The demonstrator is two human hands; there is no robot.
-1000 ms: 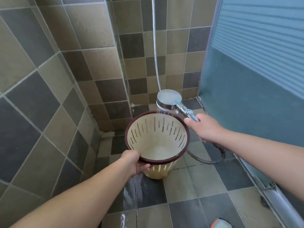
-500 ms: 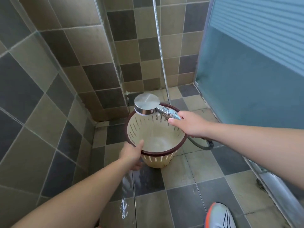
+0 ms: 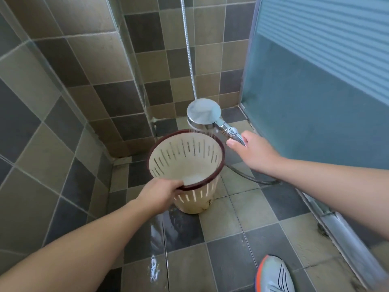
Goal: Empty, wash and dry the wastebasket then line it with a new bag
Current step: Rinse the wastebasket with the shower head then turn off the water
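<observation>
Left hand (image 3: 161, 193) grips the basket (image 3: 187, 165) by its near rim, tilting it; right hand (image 3: 255, 153) is closed round the shower head (image 3: 204, 113) handle, spraying just above the far rim.

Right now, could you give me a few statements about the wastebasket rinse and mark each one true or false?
1. The left hand holds the wastebasket by its near rim. True.
2. The right hand has its grip on the handle of the shower head. True.
3. The wastebasket is lined with a bag. False: its slotted inside is bare.
4. The shower head is pushed down inside the wastebasket. False: it hangs above the far rim, spraying down.
5. The floor tiles in front of the wastebasket are wet. True.
6. The wastebasket lies on its side on the floor. False: its mouth faces up, tipped towards the person.
</observation>
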